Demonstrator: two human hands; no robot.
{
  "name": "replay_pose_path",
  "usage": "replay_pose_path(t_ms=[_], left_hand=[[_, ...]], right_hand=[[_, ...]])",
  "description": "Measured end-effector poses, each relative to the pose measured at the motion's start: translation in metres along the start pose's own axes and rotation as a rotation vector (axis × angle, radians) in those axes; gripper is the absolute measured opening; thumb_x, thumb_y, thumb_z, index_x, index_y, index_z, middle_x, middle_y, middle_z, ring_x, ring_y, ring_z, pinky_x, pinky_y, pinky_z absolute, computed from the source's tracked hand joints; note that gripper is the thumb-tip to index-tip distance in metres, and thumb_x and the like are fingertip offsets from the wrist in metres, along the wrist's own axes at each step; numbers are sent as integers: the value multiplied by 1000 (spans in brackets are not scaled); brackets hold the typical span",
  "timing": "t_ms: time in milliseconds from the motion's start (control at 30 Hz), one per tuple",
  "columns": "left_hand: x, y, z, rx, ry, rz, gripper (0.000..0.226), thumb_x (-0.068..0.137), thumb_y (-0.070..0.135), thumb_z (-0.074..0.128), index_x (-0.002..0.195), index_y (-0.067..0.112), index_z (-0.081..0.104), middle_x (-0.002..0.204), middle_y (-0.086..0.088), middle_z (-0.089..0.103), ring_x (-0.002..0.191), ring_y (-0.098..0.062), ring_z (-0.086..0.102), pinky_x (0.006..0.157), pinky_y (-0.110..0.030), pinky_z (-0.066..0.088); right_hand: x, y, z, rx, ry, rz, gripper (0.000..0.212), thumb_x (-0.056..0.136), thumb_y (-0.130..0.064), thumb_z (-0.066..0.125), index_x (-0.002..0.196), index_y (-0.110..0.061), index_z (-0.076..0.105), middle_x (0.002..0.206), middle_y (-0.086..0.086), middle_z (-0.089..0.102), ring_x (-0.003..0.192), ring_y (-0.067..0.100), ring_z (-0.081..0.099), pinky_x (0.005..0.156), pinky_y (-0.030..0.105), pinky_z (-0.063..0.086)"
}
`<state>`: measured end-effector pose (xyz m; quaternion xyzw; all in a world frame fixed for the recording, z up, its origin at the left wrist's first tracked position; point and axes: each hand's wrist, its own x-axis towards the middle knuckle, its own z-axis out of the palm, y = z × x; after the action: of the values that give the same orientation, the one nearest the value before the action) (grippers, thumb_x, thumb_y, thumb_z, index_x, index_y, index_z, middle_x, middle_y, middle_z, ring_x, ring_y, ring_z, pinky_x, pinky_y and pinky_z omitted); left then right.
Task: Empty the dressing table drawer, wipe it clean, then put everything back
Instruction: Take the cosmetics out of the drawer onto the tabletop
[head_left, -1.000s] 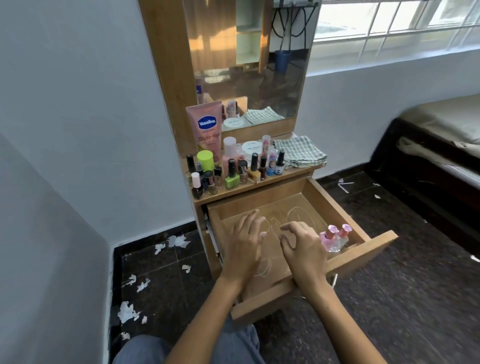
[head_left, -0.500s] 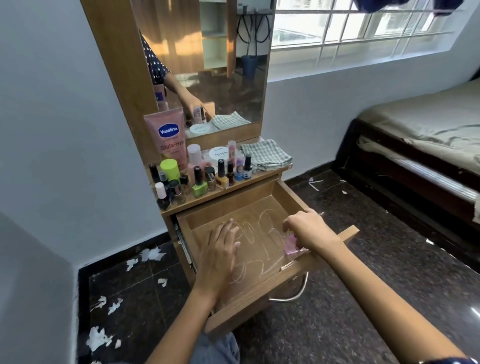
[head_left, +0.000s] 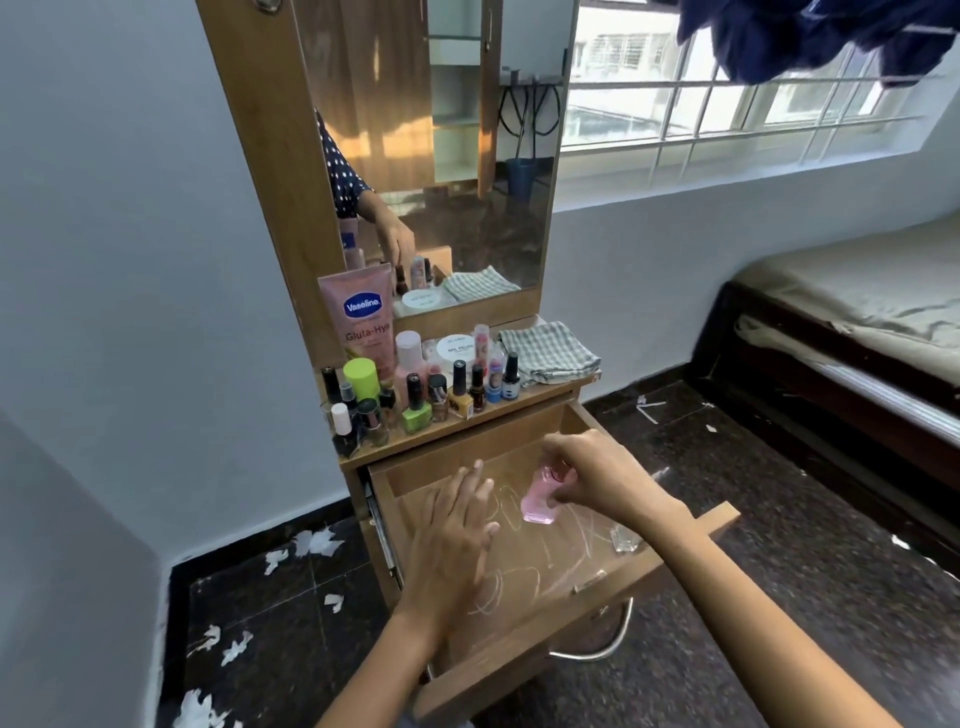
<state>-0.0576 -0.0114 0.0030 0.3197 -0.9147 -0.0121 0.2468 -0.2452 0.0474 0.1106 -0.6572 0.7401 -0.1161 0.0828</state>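
— Right hand (head_left: 597, 478)?
— Above the open drawer (head_left: 691, 540), fingers pinched around the top of a pink bottle (head_left: 540, 500). Bottle hanging upright, blurred, clear of the drawer floor or nearly so; hard to tell which.

— And the left hand (head_left: 457, 535)?
— Flat, palm down, fingers spread and together on nothing, over the left part of the drawer. Touching the wood or just above it: cannot tell.

— Anything else in the drawer?
— White scribbled marks (head_left: 498, 587) across the floor of it, and a small clear bottle (head_left: 626, 541) in the front right corner, against the front panel.

— On the shelf above?
— Crowded. Rows of small nail polish bottles (head_left: 415, 410) along the front edge, a tall pink lotion tube (head_left: 363, 322) at the back left, a round white jar (head_left: 456, 347) behind the bottles, a folded checked cloth (head_left: 550, 352) on the right end.

— Around the table?
— Mirror (head_left: 441, 145) above the shelf, an arm reflected in it. Torn white paper scraps (head_left: 311, 543) on the dark floor to the left. Bed (head_left: 857, 312) on the right, under the window.
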Motion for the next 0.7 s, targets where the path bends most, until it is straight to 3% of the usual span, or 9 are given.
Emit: replay_pose_path(t_ms=[67, 133, 200, 433, 567, 700], left_hand=[[11, 3, -9, 4, 24, -13, 59, 88, 25, 55, 143, 10, 39, 153, -8, 31, 142, -21, 27, 115, -40, 23], [26, 4, -18, 38, 9, -21, 64, 91, 29, 47, 149, 10, 26, 157, -8, 19, 146, -20, 12, 118, -43, 15], [39, 1, -21, 110, -40, -15, 68, 91, 34, 43, 150, 9, 20, 159, -10, 12, 147, -21, 6, 116, -43, 11], [48, -20, -3, 189, -206, -70, 70, 88, 47, 30, 144, 5, 36, 154, -11, 25, 143, -21, 21, 112, -40, 9], [47, -27, 1, 282, -228, -94, 70, 94, 48, 17, 150, 8, 4, 156, -8, -9, 144, -22, -12, 110, -36, -19], [47, -28, 2, 196, -270, -113, 72, 85, 49, 29, 139, 4, 44, 150, -12, 33, 140, -23, 29, 113, -40, 7]], right_hand=[[11, -8, -10, 115, 81, -9, 29, 75, -16, 78, 93, -22, 57, 83, -11, 60, 74, 1, 59, 59, 13, 44], [22, -13, -17, 205, 170, 5, 34, 75, -14, 78, 100, -18, 55, 88, -5, 65, 75, 7, 62, 64, 22, 53], [32, -16, -19, 274, 263, 31, 37, 74, -11, 79, 100, -15, 53, 87, -2, 64, 75, 13, 62, 62, 21, 50], [58, -24, -3, 359, 502, 105, 29, 73, -11, 80, 92, -13, 59, 79, -3, 63, 73, 17, 64, 63, 30, 49], [68, -34, 2, 403, 579, 135, 25, 75, -15, 80, 94, -12, 64, 81, -1, 67, 74, 14, 61, 65, 28, 50], [78, -41, 8, 401, 619, 187, 23, 75, -17, 79, 91, -11, 65, 83, 3, 67, 73, 16, 59, 57, 23, 36]])
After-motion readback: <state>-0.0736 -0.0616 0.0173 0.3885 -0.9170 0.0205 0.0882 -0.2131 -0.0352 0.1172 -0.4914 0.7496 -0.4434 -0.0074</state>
